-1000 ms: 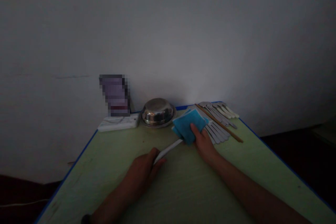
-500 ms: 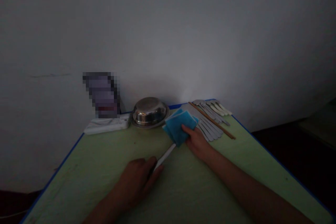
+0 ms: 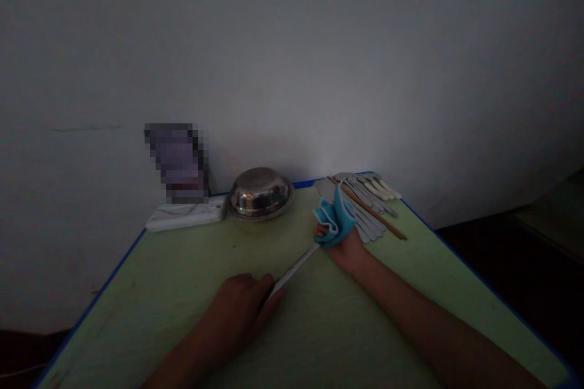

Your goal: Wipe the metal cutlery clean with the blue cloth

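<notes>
My left hand rests on the green table, fingers closed on the handle of a long pale utensil that lies slanting toward the upper right. My right hand grips a blue cloth, bunched up and wrapped around the utensil's far end. Just behind and right of the cloth lies a row of several pale-handled utensils with a brown chopstick across them.
A steel bowl sits upside down at the table's back edge, next to a white flat box and a blurred upright object. A bare wall stands right behind. The table's blue edge drops off at right.
The blue cloth, flat under my right hand before, is now gathered up and pinched around the utensil's end. My left hand has stayed on the handle.
</notes>
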